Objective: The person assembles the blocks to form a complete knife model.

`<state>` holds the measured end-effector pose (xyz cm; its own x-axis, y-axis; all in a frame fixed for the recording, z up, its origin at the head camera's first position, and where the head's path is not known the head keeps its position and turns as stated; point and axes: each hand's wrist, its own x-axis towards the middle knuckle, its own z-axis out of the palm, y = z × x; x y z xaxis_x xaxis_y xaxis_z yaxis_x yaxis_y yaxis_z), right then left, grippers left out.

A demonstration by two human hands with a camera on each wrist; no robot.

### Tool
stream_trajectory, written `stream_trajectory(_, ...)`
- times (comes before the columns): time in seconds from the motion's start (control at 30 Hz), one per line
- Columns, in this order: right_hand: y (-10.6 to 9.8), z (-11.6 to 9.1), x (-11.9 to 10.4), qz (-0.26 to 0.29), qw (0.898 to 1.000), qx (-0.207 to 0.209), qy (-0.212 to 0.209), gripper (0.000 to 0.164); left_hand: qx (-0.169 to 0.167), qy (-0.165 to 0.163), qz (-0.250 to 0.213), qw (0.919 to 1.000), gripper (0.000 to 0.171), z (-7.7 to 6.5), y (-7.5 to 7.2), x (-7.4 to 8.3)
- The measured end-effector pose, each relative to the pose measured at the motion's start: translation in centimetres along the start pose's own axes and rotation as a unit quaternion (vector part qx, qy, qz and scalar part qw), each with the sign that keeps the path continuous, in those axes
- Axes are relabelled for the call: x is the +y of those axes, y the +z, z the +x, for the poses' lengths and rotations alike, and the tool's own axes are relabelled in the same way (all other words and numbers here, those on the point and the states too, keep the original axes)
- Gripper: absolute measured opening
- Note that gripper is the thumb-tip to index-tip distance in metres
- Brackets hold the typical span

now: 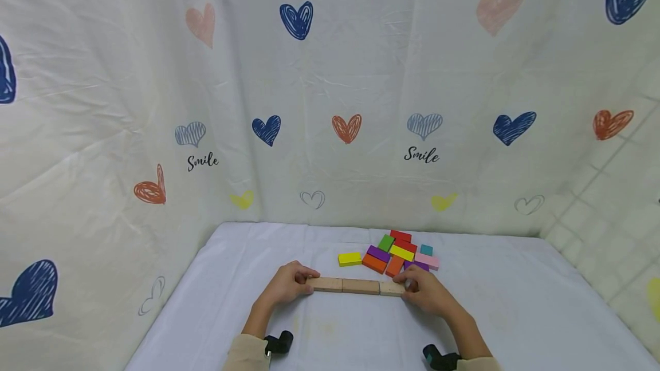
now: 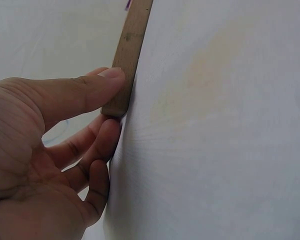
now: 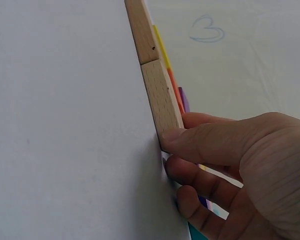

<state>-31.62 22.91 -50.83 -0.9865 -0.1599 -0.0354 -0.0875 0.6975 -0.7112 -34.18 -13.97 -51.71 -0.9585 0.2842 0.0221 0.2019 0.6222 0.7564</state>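
Observation:
Three plain wooden blocks lie end to end in one straight row on the white cloth: a left block [image 1: 327, 284], a middle block [image 1: 361, 287] and a right block [image 1: 391, 289]. My left hand [image 1: 287, 285] pinches the outer end of the left block, the thumb [image 2: 87, 92] on its near side and fingers behind. At the opposite end, my right hand [image 1: 427, 291] pinches the right block between thumb and fingers. Close up in the right wrist view, a thin seam shows between the right block [image 3: 159, 95] and its neighbour [image 3: 141, 32].
Just behind the row lies a loose cluster of coloured blocks, including a yellow block [image 1: 350, 259], a green block [image 1: 385, 243], a pink block [image 1: 427, 261] and a teal block [image 1: 426, 250]. A heart-printed curtain [image 1: 361, 85] hangs behind the cloth-covered table [image 1: 495, 291].

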Motion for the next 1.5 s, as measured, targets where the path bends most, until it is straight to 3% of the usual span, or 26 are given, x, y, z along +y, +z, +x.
stream_trajectory(0.6,-0.4,-0.3,-0.3,-0.002,1.000,0.001,0.006,0.034,-0.001,0.004,-0.006,1.0000,0.030,-0.4,0.0,-0.1)
stream_trajectory(1.0,-4.2,-1.0,2.5,-0.010,0.995,0.099,0.026,0.034,0.003,0.000,-0.001,1.0000,0.029,-0.3,-0.2,-0.1)
stream_trajectory(1.23,-5.0,-0.8,3.3,0.002,0.995,0.088,0.041,0.038,0.001,0.008,0.001,1.0000,0.030,0.1,-0.2,-0.3)
stream_trajectory(1.5,-4.3,0.6,3.6,-0.007,0.996,0.080,0.037,0.037,-0.005,0.014,-0.006,0.9999,0.031,0.3,0.1,-0.6)
